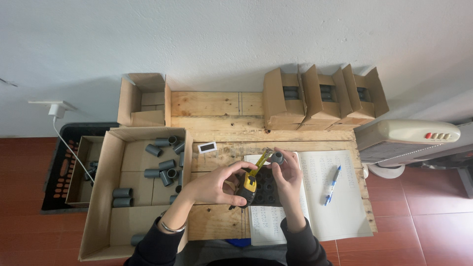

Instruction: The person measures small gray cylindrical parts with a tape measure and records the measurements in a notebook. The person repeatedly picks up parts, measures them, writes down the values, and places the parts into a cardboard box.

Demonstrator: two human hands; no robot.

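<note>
My left hand (214, 186) grips a yellow and black tape measure (249, 186) above the wooden table (217, 111). Its yellow blade (260, 162) runs up to a small grey pipe fitting (277, 158) that my right hand (287, 172) pinches between its fingertips. Under both hands lies a black tray with round holes (267, 188), resting on an open notebook (325, 197). A blue pen (332, 185) lies on the notebook's right page.
A large open cardboard box (101, 197) at the left holds several grey pipe fittings (166, 165). Three small cardboard boxes (320, 98) stand at the back right, another (143, 101) at the back left. A white fan heater (409, 140) sits right of the table, a black crate (56, 170) on the left.
</note>
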